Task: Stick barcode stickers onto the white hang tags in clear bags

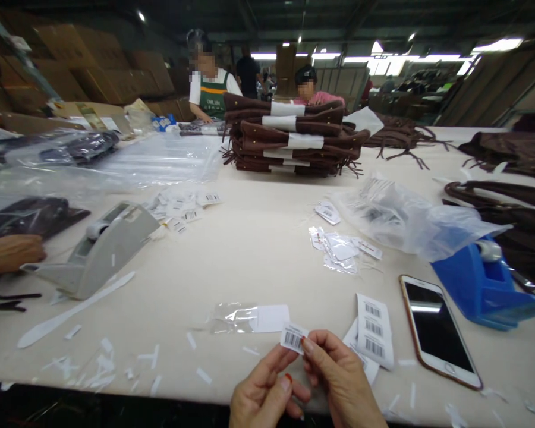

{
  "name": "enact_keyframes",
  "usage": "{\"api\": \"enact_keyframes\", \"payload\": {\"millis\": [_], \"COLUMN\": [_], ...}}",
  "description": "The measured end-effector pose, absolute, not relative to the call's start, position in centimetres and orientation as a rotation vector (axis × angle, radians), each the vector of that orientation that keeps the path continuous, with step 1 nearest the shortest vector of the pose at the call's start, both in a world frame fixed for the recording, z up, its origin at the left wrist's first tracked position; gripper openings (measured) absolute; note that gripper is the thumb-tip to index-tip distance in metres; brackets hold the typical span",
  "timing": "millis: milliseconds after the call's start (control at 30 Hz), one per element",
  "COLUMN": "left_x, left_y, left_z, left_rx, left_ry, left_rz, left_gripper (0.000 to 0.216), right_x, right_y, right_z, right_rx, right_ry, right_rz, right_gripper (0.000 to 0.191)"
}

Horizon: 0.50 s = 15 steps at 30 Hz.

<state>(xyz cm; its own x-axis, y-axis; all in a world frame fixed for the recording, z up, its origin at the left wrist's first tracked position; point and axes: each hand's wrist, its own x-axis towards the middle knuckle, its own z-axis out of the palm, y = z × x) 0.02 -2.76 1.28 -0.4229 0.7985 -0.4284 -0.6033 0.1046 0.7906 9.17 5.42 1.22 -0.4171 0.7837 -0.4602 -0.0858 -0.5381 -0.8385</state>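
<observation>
1 small barcode label (pixel 291 338) is held above the front of the bench (pixel 258 249): its right edge is pinched in the closed grip of the right hand (pixel 342 374), while its lower edge is met by the fingers of the left hand (pixel 265 389), whose grip is open, with the thumb apart. Just beyond, 1 clear sleeve (pixel 234 317) is laid flat, with 1 white card (pixel 274 319) at its right end. To the right, 1 label strip (pixel 374 329), printed with 3 barcodes, is placed near 1 phone (pixel 441 330). 2 tape dispensers are seen: 1 grey dispenser (pixel 122 246) at the left, 1 blue dispenser (pixel 466 285) at the right. 1 heap of barcode labels (pixel 178 207) is spread near the grey dispenser. Farther back, brown items (pixel 254 137) are stacked in 1 pile, wrapped by at least 5 white bands (pixel 305 141). At the left edge, 1 other person's hand (pixel 15 254) is seen. On 1 green apron (pixel 214 95), "OWLUN" seems to be printed, though the lettering is small and blurred.
</observation>
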Motion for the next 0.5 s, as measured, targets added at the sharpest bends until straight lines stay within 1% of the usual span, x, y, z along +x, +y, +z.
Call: {"api": "enact_keyframes", "payload": {"millis": [67,100,167,233,300,367,433,500], "left_x": [-0.5,-1.1,-2.7,-4.7,-6.6,-8.0,-8.5,-8.6], "left_y": [-3.3,-3.6,-3.9,-3.8,-3.1,-2.1,-1.2,-0.6], "left_z": [0.9,0.8,0.8,0.8,0.6,0.1,-0.5,-0.9], "left_rx": [0.288,0.35,0.627,1.147,1.72,2.074,2.198,2.199], "left_ry": [1.388,1.512,1.837,2.108,2.182,2.163,2.152,2.138], "left_rz": [1.55,1.524,1.474,1.419,1.344,1.235,1.123,1.053], "left_gripper": [0.049,0.047,0.035,0.025,0.027,0.029,0.027,0.024], "right_x": [8.9,8.8,8.3,7.7,7.0,6.2,5.6,5.1], "right_y": [5.9,6.2,7.0,7.9,8.6,9.1,9.4,9.4], "right_z": [1.1,1.1,1.2,1.6,2.0,2.2,2.0,1.6], "right_rx": [-1.244,-1.257,-1.26,-1.221,-1.178,-1.177,-1.213,-1.25], "right_ry": [-1.153,-1.224,-1.368,-1.522,-1.644,-1.716,-1.748,-1.776], "right_rz": [1.924,1.893,1.852,1.815,1.777,1.767,1.783,1.775], "right_gripper": [0.034,0.034,0.032,0.028,0.025,0.024,0.024,0.023]}}
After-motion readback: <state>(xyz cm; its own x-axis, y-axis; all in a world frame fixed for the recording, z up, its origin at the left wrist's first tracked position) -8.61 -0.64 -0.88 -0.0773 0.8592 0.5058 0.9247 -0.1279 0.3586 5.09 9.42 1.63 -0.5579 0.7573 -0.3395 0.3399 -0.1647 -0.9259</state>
